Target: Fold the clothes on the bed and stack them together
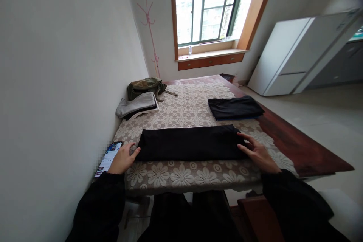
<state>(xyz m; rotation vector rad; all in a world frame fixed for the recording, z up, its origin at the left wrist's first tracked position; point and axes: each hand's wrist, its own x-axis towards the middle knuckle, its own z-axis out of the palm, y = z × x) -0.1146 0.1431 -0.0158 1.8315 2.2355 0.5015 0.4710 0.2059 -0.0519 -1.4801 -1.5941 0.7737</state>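
Note:
A long strip of folded black cloth (pixel 190 143), seemingly a garment, lies flat across the near part of the table. My left hand (pixel 124 157) is at its left end, fingers apart, thumb close to the cloth's edge. At the opposite end, my right hand (pixel 256 152) has its thumb and fingers spread around the right edge, with the fingertips touching the fabric. Neither hand grips the cloth. Beside my left hand a phone (pixel 109 159) with a lit screen rests against the wall side.
A patterned tablecloth (pixel 181 176) covers most of the wooden table (pixel 300 147). Folded dark clothes (pixel 235 107) lie at the back right. Grey and black folded clothes (pixel 137 105) sit back left, before a green backpack (pixel 146 87). The wall (pixel 56 83) borders the table's left side.

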